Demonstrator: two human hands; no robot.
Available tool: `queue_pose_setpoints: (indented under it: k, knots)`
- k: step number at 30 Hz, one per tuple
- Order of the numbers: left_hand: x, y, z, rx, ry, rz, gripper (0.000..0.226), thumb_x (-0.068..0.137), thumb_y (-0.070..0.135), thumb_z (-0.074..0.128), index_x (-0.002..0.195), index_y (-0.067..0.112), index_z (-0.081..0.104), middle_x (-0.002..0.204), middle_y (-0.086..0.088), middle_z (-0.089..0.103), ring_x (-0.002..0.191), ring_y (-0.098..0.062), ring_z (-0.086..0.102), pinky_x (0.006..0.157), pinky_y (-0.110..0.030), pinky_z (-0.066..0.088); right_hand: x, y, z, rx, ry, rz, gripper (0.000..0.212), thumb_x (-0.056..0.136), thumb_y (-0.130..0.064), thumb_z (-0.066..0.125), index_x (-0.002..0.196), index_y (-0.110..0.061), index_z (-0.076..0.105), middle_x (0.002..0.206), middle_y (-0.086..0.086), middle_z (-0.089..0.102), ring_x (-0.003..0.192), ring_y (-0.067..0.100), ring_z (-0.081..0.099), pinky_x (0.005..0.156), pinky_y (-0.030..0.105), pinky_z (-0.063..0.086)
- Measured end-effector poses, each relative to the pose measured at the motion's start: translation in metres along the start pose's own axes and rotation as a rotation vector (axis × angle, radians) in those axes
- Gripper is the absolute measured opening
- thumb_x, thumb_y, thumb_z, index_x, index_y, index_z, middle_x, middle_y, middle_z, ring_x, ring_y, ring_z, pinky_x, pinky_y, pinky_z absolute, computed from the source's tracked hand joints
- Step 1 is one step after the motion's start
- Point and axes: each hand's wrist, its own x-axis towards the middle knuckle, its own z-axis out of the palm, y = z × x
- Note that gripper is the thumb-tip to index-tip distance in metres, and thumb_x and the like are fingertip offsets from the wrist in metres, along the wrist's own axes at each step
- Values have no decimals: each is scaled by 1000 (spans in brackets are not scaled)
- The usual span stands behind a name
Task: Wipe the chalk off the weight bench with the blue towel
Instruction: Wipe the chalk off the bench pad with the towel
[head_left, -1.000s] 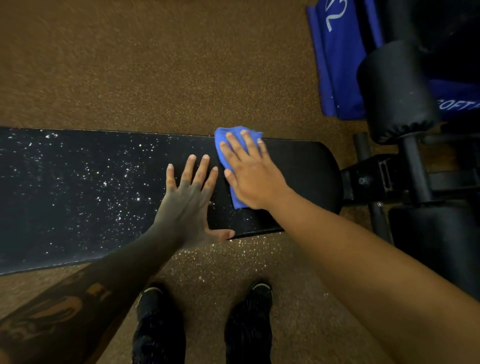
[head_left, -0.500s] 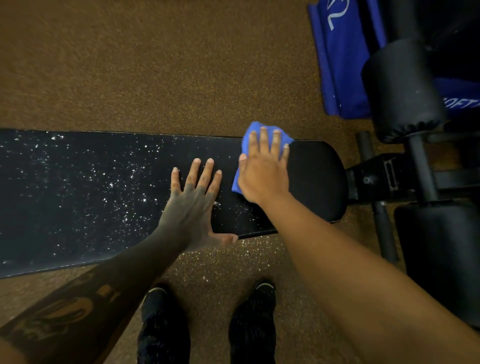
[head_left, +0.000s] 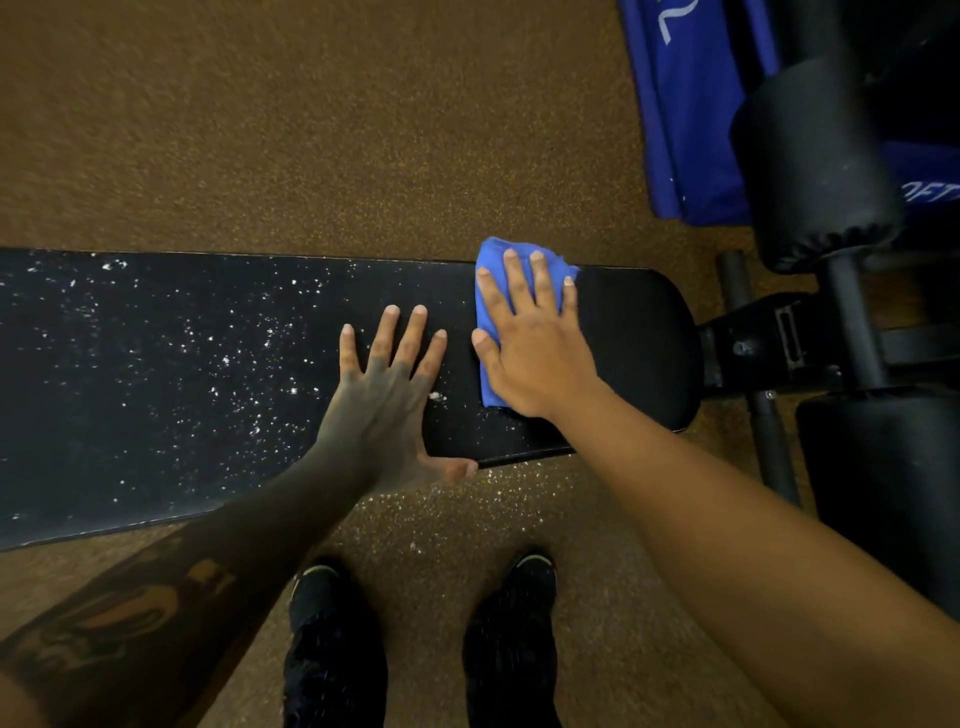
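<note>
The black weight bench (head_left: 634, 338) lies across the view. White chalk specks (head_left: 218, 364) cover its left and middle parts; the right end looks dark and clean. My right hand (head_left: 530, 343) presses flat on the folded blue towel (head_left: 491, 306) near the bench's far edge, with towel showing past the fingertips and along the hand's left side. My left hand (head_left: 384, 384) rests flat on the bench just left of the towel, fingers spread, thumb hanging over the near edge, holding nothing.
Brown speckled floor (head_left: 311, 130) surrounds the bench, with chalk dust (head_left: 467, 499) scattered below its near edge. My two black shoes (head_left: 426, 639) stand in front. Black padded rollers and frame (head_left: 815, 171) stand at the right, with a blue mat (head_left: 685, 114) behind.
My right hand slid the towel rightward along the bench, then shifted slightly back left and toward the far edge. My left hand stayed planted.
</note>
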Motion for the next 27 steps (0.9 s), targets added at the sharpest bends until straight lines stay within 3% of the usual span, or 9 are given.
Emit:
queue_pose_setpoints:
  k: [4,9,13,18,23,27]
  knots:
    - [0,0,1,10,3,1,141,53,104,20,154,12,-14,163,-15,-23,149,-37,-22,117,-68,-4,-30,-3,8,-29,3,-139,67,100,-49,25,158,-19,10,166,11,7,153,34,0,119,60,12]
    - [1,-2,3,7,4,11,142,52,105,20,154,12,-14,163,-16,-23,149,-37,-22,117,-68,-4,-51,-1,13,80,6,148,67,101,-47,22,158,-18,3,167,10,-3,152,31,-10,122,55,5]
    - [-1,-3,3,-12,10,43,140,53,105,22,156,14,-7,164,-16,-19,150,-38,-19,117,-69,-4,-81,-24,22,50,-1,-20,67,101,-47,21,158,-18,6,167,10,0,153,31,-8,121,57,9]
    - [-1,-8,2,18,-4,70,140,52,105,20,155,15,-9,163,-16,-20,150,-38,-19,116,-70,-1,-88,-13,27,107,45,308,65,102,-48,18,158,-18,4,166,12,-3,152,31,-10,122,54,4]
    - [-1,-8,2,20,-9,73,141,51,105,22,155,16,-12,163,-16,-23,149,-38,-21,116,-70,1,-105,-23,33,46,12,33,65,101,-48,20,158,-18,7,167,11,1,153,30,-5,122,56,7]
    - [-1,-9,2,30,-8,81,142,51,105,24,155,16,-13,162,-16,-24,149,-38,-22,116,-70,0,-103,-13,35,69,90,373,65,102,-48,17,157,-15,10,166,15,3,153,33,-3,122,55,6]
